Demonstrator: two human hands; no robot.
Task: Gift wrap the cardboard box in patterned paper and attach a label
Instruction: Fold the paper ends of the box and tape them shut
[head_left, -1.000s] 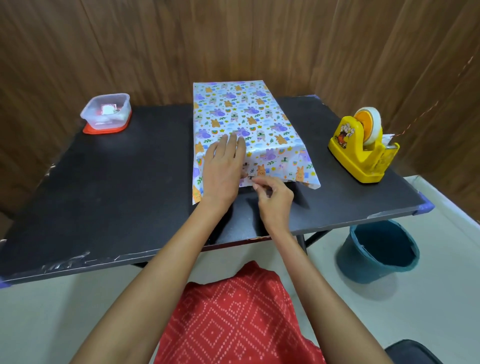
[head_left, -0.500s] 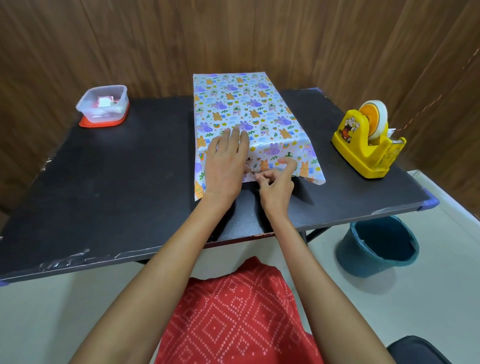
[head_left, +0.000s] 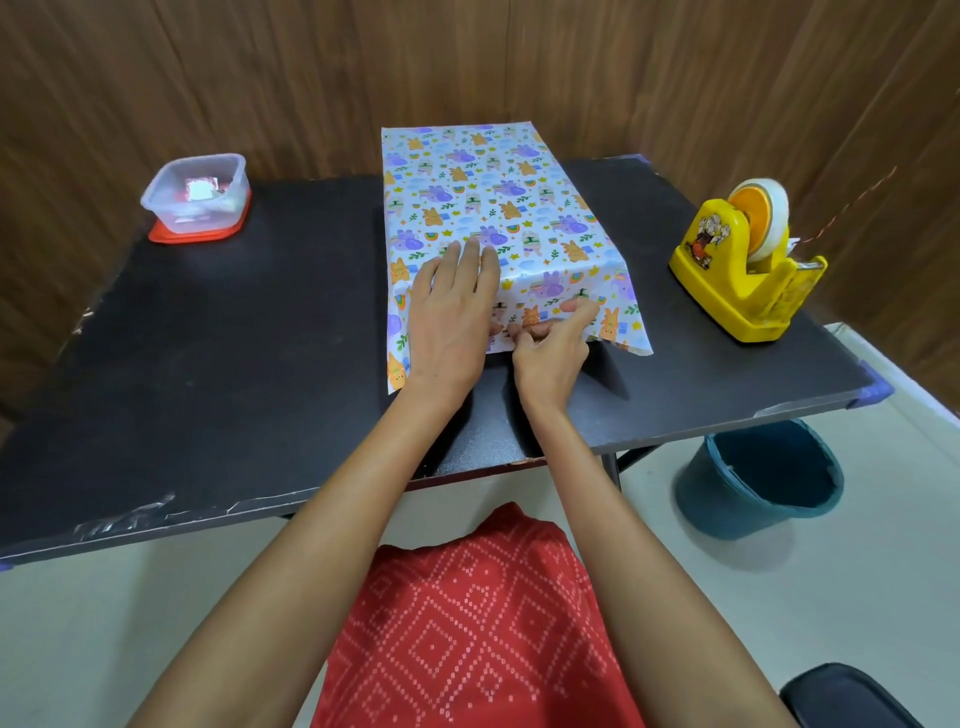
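The left hand lies flat, fingers straight, pressing the patterned paper, which stretches away beyond its fingertips. The right hand, just beside it, pinches the paper's near flap.

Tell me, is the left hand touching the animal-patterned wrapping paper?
Touching. The head view shows the left hand pressing flat on the animal-patterned wrapping paper.

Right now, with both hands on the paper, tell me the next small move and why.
Probably slide the right hand rightward along the near flap, pressing it flat. The left hand lies flat, pinning the patterned paper on top, while the right pinches the flap's lower edge, and its right corner flares loose over the table.
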